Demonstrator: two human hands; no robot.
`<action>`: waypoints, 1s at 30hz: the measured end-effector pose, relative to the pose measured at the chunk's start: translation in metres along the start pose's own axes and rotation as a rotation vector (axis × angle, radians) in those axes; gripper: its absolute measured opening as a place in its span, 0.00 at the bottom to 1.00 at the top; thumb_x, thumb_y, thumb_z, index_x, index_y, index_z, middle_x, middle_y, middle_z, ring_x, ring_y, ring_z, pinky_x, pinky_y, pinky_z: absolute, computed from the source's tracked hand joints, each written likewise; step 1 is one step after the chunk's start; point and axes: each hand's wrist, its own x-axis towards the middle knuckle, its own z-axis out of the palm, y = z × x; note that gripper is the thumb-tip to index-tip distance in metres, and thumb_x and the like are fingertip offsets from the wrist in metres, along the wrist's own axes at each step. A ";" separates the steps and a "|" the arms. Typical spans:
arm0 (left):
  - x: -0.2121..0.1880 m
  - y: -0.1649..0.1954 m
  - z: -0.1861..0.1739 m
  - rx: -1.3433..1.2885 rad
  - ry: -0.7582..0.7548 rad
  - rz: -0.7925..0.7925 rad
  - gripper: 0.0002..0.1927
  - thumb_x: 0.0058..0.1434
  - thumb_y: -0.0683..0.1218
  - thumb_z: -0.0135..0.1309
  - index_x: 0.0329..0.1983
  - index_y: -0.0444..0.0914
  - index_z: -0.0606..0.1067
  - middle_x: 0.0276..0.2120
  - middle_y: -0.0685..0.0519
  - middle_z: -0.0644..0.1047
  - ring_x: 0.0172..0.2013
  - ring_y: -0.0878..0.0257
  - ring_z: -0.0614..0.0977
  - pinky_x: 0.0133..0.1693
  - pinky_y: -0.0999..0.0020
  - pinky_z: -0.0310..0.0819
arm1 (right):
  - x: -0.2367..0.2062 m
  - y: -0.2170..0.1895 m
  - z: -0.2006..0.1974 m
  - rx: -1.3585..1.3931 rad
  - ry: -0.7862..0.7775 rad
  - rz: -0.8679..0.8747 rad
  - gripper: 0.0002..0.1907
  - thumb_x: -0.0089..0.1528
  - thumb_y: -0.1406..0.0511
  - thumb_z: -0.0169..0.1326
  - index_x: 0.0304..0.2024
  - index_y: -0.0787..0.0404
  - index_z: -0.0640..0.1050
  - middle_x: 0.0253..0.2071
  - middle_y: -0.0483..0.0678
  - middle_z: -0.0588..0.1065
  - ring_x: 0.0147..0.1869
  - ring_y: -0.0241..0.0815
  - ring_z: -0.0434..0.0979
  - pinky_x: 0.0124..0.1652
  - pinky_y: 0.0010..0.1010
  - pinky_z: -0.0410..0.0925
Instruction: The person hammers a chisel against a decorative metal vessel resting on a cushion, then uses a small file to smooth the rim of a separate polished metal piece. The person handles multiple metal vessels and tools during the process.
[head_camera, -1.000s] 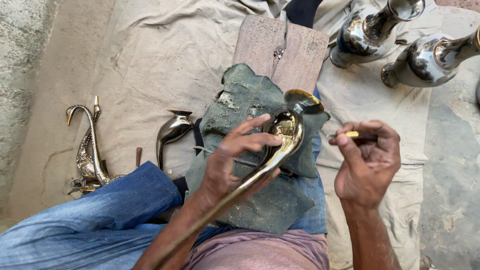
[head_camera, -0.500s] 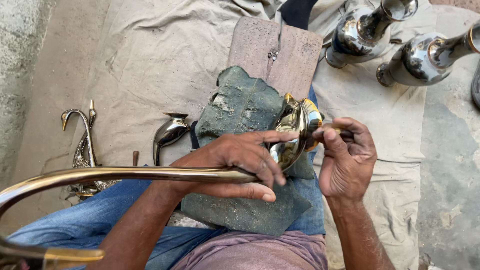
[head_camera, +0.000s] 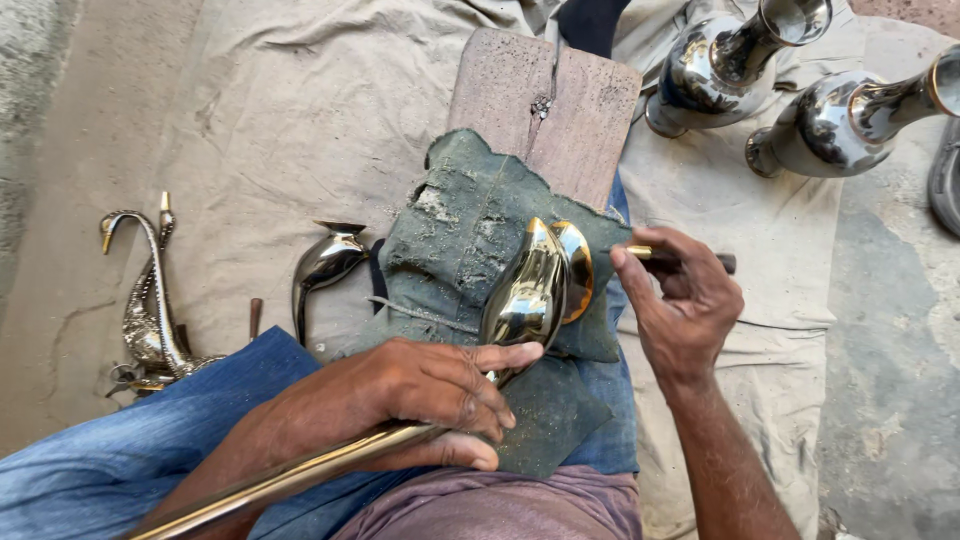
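My left hand (head_camera: 420, 395) grips the long neck of a shiny brass vase (head_camera: 528, 290) that lies across my lap. Its rounded body rests on a dusty green cloth pad (head_camera: 470, 220). The neck runs down to the lower left past my forearm. My right hand (head_camera: 685, 300) pinches a small engraving tool (head_camera: 650, 254) with a brass-coloured tip. The tip points at the right side of the vase body, close to it.
A wooden plank (head_camera: 545, 100) lies under the pad on a beige sheet (head_camera: 280, 120). A brass swan figure (head_camera: 145, 300) and a small shiny vase (head_camera: 325, 265) are on the left. Two large polished vases (head_camera: 720, 65) (head_camera: 850, 115) lie at the top right.
The vase has turned so its neck points to the lower left again and its body faces up. My right hand has drawn slightly away to the right.
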 end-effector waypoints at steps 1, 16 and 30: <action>0.001 -0.001 0.000 -0.009 -0.001 0.006 0.09 0.63 0.45 0.60 0.40 0.35 0.80 0.41 0.48 0.84 0.62 0.49 0.80 0.65 0.53 0.72 | 0.008 0.002 -0.001 0.040 -0.052 0.017 0.15 0.65 0.74 0.64 0.54 0.68 0.77 0.47 0.52 0.80 0.50 0.36 0.82 0.49 0.24 0.78; 0.024 0.023 -0.018 -0.141 -0.010 -0.031 0.10 0.66 0.47 0.55 0.40 0.34 0.78 0.36 0.52 0.83 0.54 0.57 0.83 0.67 0.48 0.60 | 0.066 0.002 -0.007 0.168 -0.454 0.202 0.11 0.62 0.76 0.62 0.48 0.70 0.80 0.43 0.53 0.81 0.47 0.38 0.85 0.47 0.26 0.80; -0.004 -0.020 0.012 -0.062 0.111 -0.025 0.09 0.65 0.48 0.60 0.42 0.37 0.82 0.41 0.50 0.85 0.57 0.55 0.84 0.68 0.51 0.66 | 0.039 0.006 -0.011 0.040 -0.354 0.040 0.10 0.63 0.74 0.66 0.46 0.67 0.81 0.41 0.51 0.82 0.43 0.35 0.84 0.42 0.21 0.78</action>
